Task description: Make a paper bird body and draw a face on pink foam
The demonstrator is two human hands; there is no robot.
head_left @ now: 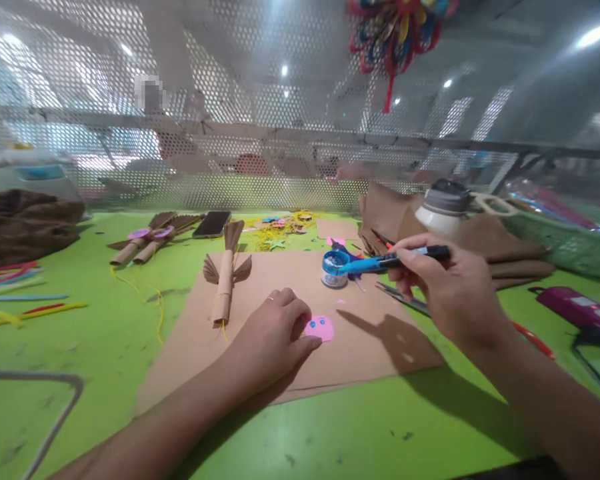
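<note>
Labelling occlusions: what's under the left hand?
The brown paper sheet and, by the thumb of the left hand, a pink cutout with two blue marks. The cutout's covered edge and anything beneath the palm can't be seen.

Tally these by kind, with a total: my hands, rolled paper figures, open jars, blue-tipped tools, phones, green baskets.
Hands: 2
Rolled paper figures: 3
Open jars: 1
Blue-tipped tools: 1
Phones: 1
Green baskets: 1
Total: 9
</note>
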